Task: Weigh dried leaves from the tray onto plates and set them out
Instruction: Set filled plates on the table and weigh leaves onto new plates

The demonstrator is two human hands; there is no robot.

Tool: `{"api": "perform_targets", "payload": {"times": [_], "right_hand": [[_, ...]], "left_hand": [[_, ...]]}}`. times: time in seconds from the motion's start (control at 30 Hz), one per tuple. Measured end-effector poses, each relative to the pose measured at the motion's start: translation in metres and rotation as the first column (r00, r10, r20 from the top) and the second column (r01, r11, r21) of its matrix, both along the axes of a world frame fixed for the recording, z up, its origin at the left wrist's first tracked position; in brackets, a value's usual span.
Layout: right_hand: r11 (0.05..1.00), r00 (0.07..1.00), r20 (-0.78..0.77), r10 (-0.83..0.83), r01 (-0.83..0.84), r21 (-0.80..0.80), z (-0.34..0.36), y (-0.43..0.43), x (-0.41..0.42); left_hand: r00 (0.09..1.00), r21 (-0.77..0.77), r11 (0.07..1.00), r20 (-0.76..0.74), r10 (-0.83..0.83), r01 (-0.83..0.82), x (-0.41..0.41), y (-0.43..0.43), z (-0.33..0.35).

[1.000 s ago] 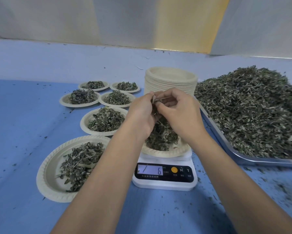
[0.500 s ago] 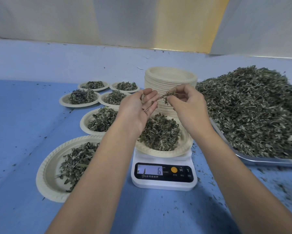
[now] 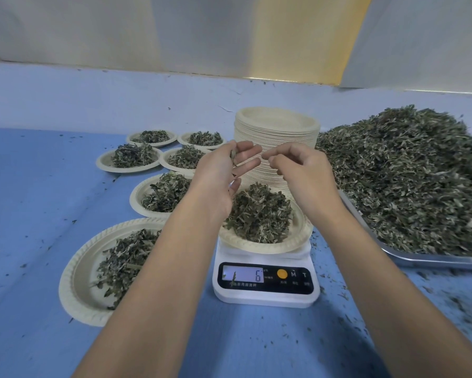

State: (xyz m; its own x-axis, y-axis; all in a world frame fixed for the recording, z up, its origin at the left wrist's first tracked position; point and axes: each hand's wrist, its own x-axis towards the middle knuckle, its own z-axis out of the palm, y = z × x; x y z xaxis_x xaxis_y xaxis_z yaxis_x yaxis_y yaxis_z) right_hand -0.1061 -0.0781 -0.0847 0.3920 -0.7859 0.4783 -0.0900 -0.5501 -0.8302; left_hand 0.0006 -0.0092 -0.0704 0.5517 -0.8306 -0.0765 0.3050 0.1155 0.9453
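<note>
Head view: leaf-filled pale paper plates [image 3: 65, 282] sit toward the blue worktop's [image 3: 25, 186] left edge. The left hand [image 3: 218, 175], cupped and loose, cradles a few leaf scraps above the pale paper plate of dried leaves [image 3: 270, 248] on the white digital scale [image 3: 267, 298]. Just beside it hovers the right hand [image 3: 303, 173], fingers curled; I cannot tell whether they pinch anything. The heaped metal tray [image 3: 433, 260] lies along the right edge.
</note>
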Motion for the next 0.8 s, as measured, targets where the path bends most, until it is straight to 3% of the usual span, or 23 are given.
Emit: {"api": "perform_targets", "payload": {"times": [0.13, 0.33, 0.8], "right_hand": [[0.999, 0.999, -0.003, 0.032, -0.032, 0.001, 0.001, 0.002, 0.001], [0.971, 0.971, 0.024, 0.239, -0.239, -0.002, -0.001, 0.01, 0.009], [0.974, 0.965, 0.138, 0.222, -0.227, 0.023, -0.008, 0.008, 0.015]], "left_hand": [[0.998, -0.002, 1.0, 0.069, 0.001, -0.001, -0.001, -0.001, 0.0], [0.992, -0.043, 0.998, 0.116, 0.048, -0.043, -0.01, -0.004, 0.0], [0.979, -0.075, 0.997, 0.203, 0.016, 0.0, -0.015, -0.004, 0.0]]}}
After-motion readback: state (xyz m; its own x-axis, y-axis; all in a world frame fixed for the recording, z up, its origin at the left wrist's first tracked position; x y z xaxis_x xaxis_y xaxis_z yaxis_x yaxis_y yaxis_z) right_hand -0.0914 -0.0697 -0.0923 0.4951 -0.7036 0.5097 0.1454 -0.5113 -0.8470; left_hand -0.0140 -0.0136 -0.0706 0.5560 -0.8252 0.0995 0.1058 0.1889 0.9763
